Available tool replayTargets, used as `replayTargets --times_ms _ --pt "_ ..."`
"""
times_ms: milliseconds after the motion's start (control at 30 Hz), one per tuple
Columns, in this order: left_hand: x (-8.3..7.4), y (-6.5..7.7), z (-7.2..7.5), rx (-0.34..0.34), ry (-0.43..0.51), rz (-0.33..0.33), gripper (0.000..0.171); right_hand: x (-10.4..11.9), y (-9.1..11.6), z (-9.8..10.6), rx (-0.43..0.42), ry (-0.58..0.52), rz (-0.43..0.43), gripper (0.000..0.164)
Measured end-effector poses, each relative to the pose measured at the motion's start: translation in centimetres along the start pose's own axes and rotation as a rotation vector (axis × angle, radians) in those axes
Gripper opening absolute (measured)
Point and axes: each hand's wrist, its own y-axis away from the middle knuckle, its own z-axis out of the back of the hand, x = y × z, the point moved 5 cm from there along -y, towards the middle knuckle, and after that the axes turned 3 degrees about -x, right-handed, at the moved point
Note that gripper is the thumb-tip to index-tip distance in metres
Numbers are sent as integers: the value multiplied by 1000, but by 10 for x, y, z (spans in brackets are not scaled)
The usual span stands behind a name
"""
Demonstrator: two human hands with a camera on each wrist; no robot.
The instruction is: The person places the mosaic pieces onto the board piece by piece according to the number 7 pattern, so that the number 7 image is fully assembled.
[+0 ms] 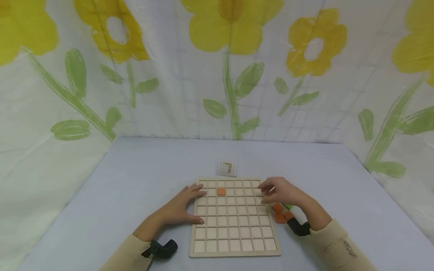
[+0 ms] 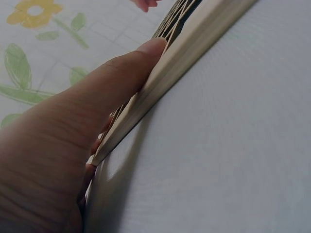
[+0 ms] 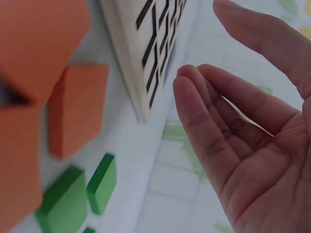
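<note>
A pale wooden grid board (image 1: 234, 253) lies on the table, with one orange square tile (image 1: 221, 191) in a cell near its far left. My left hand (image 1: 179, 209) rests along the board's left edge, fingers and thumb spread. In the left wrist view its thumb (image 2: 121, 73) lies on the board's rim. Over the board's right edge is my right hand (image 1: 280, 191), fingers loosely bent and thumb apart. Nothing shows between those fingers in the right wrist view. Beside the board, below that hand, lie several orange tiles (image 1: 280, 218) and green tiles (image 3: 101, 184), partly hidden by the hand and wrist.
Beyond the board's far edge lies a small gridded card (image 1: 221, 169) with a coloured pattern on it. The light table (image 1: 152, 162) extends around the board. A white curtain with yellow flowers (image 1: 162, 116) hangs behind the table.
</note>
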Motion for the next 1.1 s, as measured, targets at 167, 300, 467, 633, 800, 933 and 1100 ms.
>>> replayTargets --times_ms 167,300,467,633,800,933,1100 --pt "0 0 -1 1 -2 0 91 -13 15 9 -42 27 -51 44" --pt "0 0 0 -7 -6 -3 91 -22 26 16 -67 62 -69 43" --pt "0 0 1 -15 6 2 90 -31 38 22 -96 76 -81 43" --pt "0 1 0 -25 8 -14 89 -42 48 24 -113 76 -107 42" --pt "-1 1 0 -25 6 -23 89 -52 55 24 -143 102 -123 38" --pt "-2 1 1 -30 7 -30 89 -58 58 23 -165 131 -152 35" --pt "-1 1 0 -27 -3 -21 89 -60 59 20 -186 151 -173 32"
